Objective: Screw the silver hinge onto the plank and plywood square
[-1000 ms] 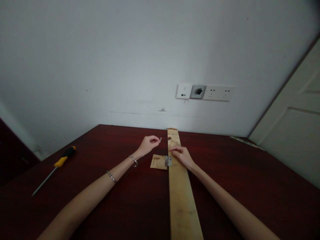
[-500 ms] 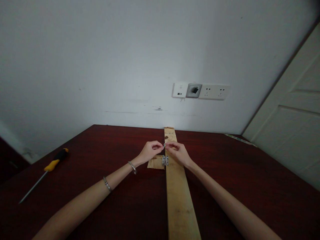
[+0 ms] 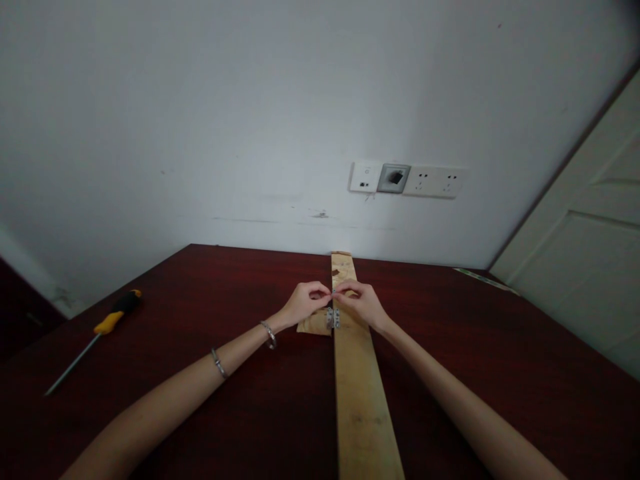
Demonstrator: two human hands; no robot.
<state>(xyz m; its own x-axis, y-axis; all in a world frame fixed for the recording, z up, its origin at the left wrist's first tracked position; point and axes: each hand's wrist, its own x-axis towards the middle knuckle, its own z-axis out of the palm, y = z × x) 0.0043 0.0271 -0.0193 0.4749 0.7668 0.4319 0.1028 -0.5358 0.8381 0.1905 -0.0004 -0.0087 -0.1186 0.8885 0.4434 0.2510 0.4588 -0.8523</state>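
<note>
My left hand [image 3: 303, 304] and my right hand [image 3: 365, 305] meet fingertip to fingertip over the long wooden board [image 3: 361, 393]. Both are closed in a pinch around a tiny greyish thing, too small and too covered to name. Just below the fingertips, a silver metal hinge [image 3: 333, 318] lies across the joint between the long board and a short piece of wood [image 3: 313, 324]. That short piece sticks out to the left, partly behind my left hand. A screwdriver [image 3: 119, 313] with a yellow and black handle lies at the left, apart from both hands.
Everything lies on a dark red-brown table [image 3: 240, 267] set against a white wall [image 3: 225, 120]. The board's far end reaches the wall. Sockets [image 3: 434, 181] are mounted above the table. A flat narrow strip [image 3: 485, 281] rests near the back right corner, by a white door [image 3: 595, 247].
My fingertips have drawn closer together, now hiding most of the tiny greyish thing between them. The whole view has shifted slightly. Board, hinge and screwdriver lie as before.
</note>
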